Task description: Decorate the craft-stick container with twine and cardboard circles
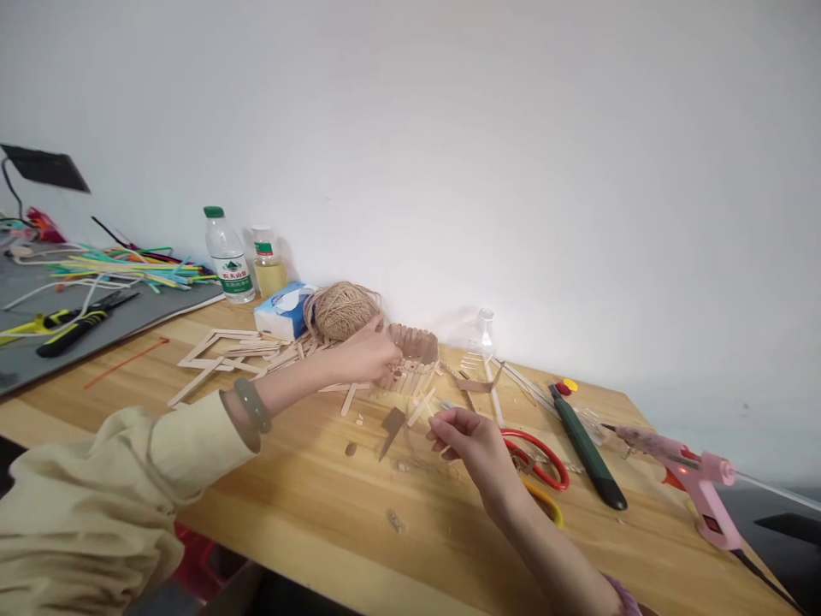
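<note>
And here's the cup (420,376), standing on the table (288,479) just in front of the wall, a ring of upright sticks, and by my reading its side is largely built! The back and right run stick by stick, though the left hand (372,352) covers part of the left, so whether the ring closes there I cannot tell. That hand is at the cup's left edge, fingers bent in; is it gripping? Can't tell from here! Over to the right hand (471,441), just in front of the cup, fingertips drawn narrow, anything pinched between them too small to make out. Crossed sticks (422,406) lie between that hand and the cup, apparently unattached, and plenty more loose sticks (269,351) sit out to the left, unused. The ball of twine (346,312) rests behind the left hand, no wrap visible on the cup, and the glue gun (699,479) shows a red light, in nobody's grip
</note>
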`<action>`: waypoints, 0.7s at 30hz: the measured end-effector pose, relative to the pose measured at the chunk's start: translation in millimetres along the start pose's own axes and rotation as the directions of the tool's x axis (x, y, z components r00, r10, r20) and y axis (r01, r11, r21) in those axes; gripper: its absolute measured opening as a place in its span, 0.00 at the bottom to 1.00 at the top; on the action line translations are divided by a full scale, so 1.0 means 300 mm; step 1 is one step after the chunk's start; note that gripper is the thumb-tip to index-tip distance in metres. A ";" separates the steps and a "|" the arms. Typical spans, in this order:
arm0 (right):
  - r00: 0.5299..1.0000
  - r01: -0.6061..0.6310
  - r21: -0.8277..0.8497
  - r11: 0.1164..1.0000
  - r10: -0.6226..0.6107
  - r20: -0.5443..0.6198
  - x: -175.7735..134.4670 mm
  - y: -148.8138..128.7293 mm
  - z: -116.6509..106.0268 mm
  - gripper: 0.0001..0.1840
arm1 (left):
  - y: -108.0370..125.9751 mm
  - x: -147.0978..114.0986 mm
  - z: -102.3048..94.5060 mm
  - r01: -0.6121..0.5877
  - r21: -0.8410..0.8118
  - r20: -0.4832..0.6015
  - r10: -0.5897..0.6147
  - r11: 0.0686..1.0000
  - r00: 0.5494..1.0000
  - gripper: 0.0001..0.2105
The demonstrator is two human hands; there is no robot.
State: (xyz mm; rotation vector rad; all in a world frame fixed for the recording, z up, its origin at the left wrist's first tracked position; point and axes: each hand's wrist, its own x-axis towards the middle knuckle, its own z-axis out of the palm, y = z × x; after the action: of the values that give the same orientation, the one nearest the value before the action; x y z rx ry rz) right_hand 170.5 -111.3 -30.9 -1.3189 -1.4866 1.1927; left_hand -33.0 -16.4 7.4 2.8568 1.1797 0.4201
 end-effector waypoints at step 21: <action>0.992 0.124 -0.062 0.990 -0.124 -0.001 -0.018 -0.080 0.019 0.12 | 0.168 -0.098 -0.018 0.138 -0.873 -0.013 -0.305 0.467 0.952 0.12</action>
State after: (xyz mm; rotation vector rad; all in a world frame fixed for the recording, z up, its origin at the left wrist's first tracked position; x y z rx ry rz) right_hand 160.2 -117.6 -8.9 -1.2503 -1.5895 1.0707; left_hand -19.5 -73.3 11.9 1.7649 0.9263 0.9353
